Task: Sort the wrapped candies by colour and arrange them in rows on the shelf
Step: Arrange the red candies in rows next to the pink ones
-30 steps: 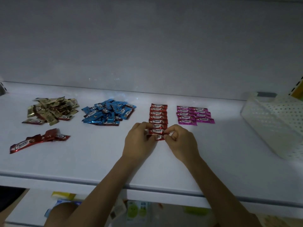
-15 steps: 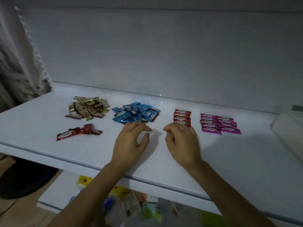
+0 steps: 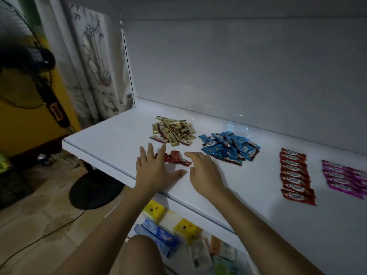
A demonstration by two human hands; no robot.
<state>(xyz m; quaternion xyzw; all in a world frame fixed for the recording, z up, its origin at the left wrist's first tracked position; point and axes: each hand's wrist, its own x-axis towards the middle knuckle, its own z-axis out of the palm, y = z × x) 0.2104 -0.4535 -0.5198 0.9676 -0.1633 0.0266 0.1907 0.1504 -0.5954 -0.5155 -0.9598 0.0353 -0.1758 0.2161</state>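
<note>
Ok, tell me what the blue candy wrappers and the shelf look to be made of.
Blue candy wrappers: likely thin metallised plastic film, glossy; creased faces catch bright highlights, and light specks sit on the wall behind. Shelf: smooth white board with a soft sheen, perhaps painted metal or laminate; the look cannot settle which.

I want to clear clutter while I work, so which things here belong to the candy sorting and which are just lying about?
Belong to the job: gold candy pile, blue candy pile, loose red candies, red row, pink rows, shelf.
Just lying about: standing fan, curtain, boxes on the lower shelf.
</note>
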